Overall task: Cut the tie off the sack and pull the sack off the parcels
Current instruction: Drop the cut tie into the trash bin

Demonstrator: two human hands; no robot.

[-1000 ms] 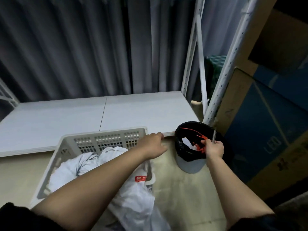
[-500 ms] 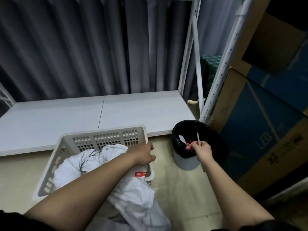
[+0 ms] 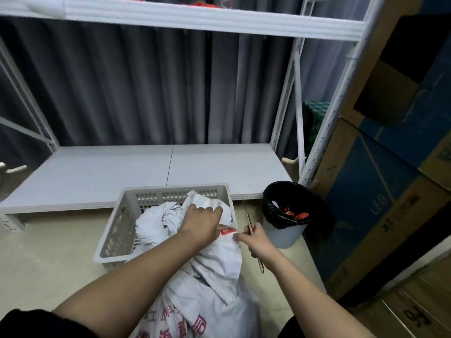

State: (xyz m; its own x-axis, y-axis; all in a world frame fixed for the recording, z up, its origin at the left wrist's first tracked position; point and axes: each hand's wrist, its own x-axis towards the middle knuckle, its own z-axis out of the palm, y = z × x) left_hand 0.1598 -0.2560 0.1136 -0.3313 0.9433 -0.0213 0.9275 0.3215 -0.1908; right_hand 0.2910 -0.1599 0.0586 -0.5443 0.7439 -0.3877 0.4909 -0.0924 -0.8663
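The left hand (image 3: 203, 222) has its fingers (image 3: 214, 211) bunched into the white sack (image 3: 214, 259), probably steadying its mouth over the grey basket (image 3: 122, 223). The right hand (image 3: 256, 242) pinches sack fabric and clasps a thin cutter (image 3: 250, 222). Red ties (image 3: 294, 214) lie in the black-lined bin (image 3: 288, 230). Beige floor, low white shelf (image 3: 122, 172), grey curtain (image 3: 146, 89), cardboard boxes (image 3: 380, 196) on the right.

Dim, soft indoor light; slight blur, wide-angle bending at the edges.
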